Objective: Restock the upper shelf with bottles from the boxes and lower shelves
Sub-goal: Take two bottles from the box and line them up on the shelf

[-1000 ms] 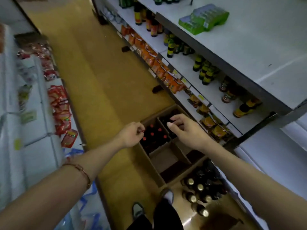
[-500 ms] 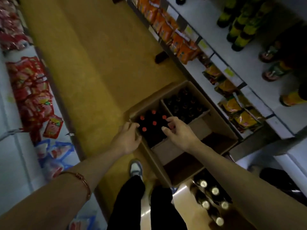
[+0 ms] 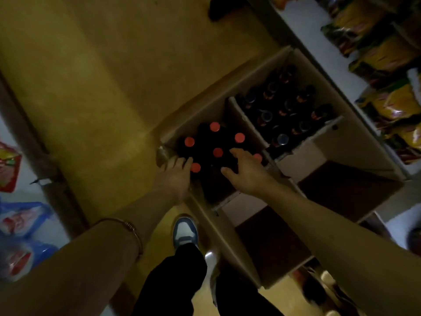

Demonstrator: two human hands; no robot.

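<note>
Bottles (image 3: 215, 142) stand in box (image 3: 355, 147) beside shelf (image 3: 319, 49).

Your brown cardboard box (image 3: 262, 67) holds dark bottles (image 3: 206, 142) with red caps (image 3: 214, 126); next compartment's bottles (image 3: 284, 110) dark, bluish-grey caps. Floor (image 3: 102, 76) mustard yellow. Your shoe (image 3: 185, 231) blue-white, trousers (image 3: 173, 283) black. Shelf packets (image 3: 391, 103) yellow-orange.

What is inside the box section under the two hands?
Dark bottles with red caps; six caps show in the box. The right hand half covers one, and the bottle bodies are too dark to see.
</note>
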